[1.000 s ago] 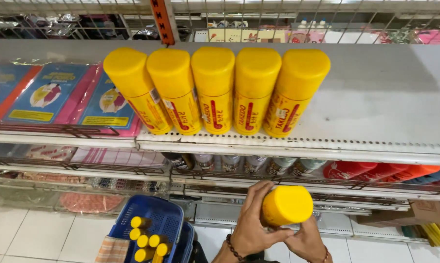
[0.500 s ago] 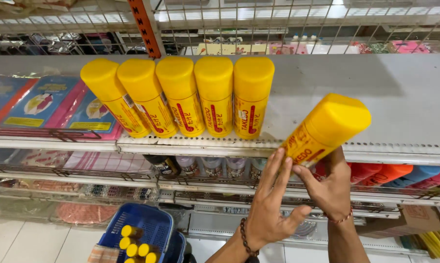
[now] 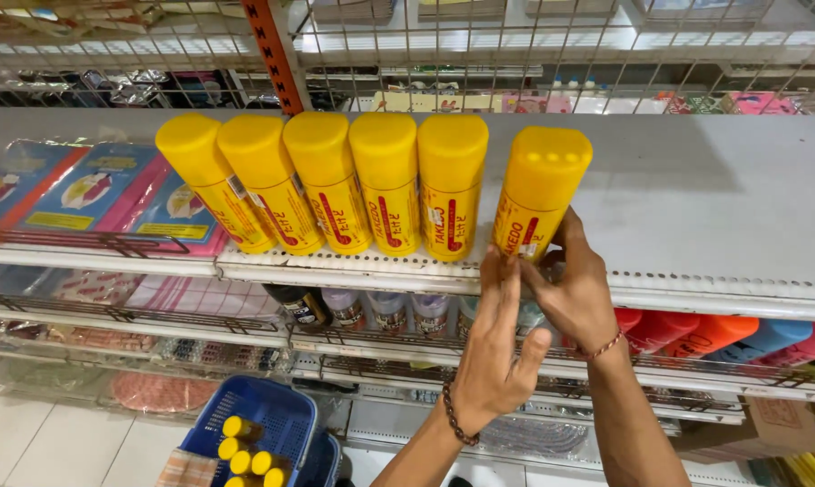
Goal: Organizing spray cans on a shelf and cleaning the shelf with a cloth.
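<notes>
Both hands steady a yellow bottle [image 3: 539,191] on the shelf [image 3: 696,207].
Right hand [image 3: 577,290] seemingly grips its base; left hand [image 3: 497,347], fingers straight together, touches it.

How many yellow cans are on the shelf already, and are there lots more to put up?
Five yellow cans already stand in a row on the white shelf. The sixth can is in hand: it sits tilted at the shelf's front edge, with the right hand at its base and the left hand touching it from below. Left: several more yellow-capped cans wait in the blue basket below.
</notes>
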